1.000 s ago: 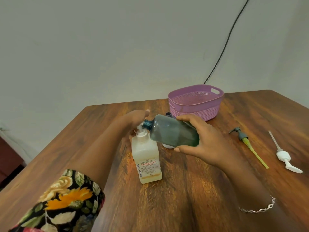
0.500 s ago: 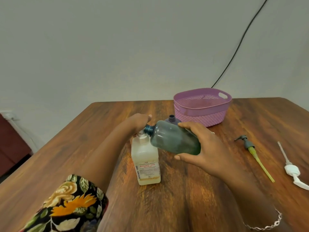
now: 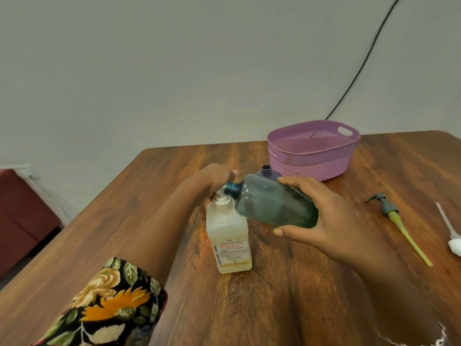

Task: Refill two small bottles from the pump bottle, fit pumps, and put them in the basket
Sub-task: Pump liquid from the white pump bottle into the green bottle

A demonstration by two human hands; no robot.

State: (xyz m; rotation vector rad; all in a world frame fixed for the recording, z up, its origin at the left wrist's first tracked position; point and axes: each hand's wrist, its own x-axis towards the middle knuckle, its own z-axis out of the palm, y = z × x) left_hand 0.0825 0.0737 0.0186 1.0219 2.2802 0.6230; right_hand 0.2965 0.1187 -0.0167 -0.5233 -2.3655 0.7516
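A white pump bottle point(image 3: 229, 242) with a red-lettered label stands upright mid-table. My left hand point(image 3: 214, 177) rests on its pump head, fingers curled over it. My right hand point(image 3: 321, 216) grips a translucent green small bottle point(image 3: 272, 202), tilted on its side with its open neck at the pump's nozzle. Behind it a purple small bottle point(image 3: 267, 171) stands uncapped, mostly hidden. The empty pink basket point(image 3: 311, 151) sits at the back. A grey pump with a yellow-green tube point(image 3: 399, 222) and a white pump point(image 3: 449, 236) lie on the table to the right.
The wooden table point(image 3: 287, 295) ends at its far edge just behind the basket, against a plain wall. A black cable point(image 3: 361, 63) runs down the wall. A dark red seat point(image 3: 22, 213) stands off the table's left side.
The view has shifted, so everything sits slightly lower and to the right in frame. Both hands hold the same poses on the pump head and the green bottle.
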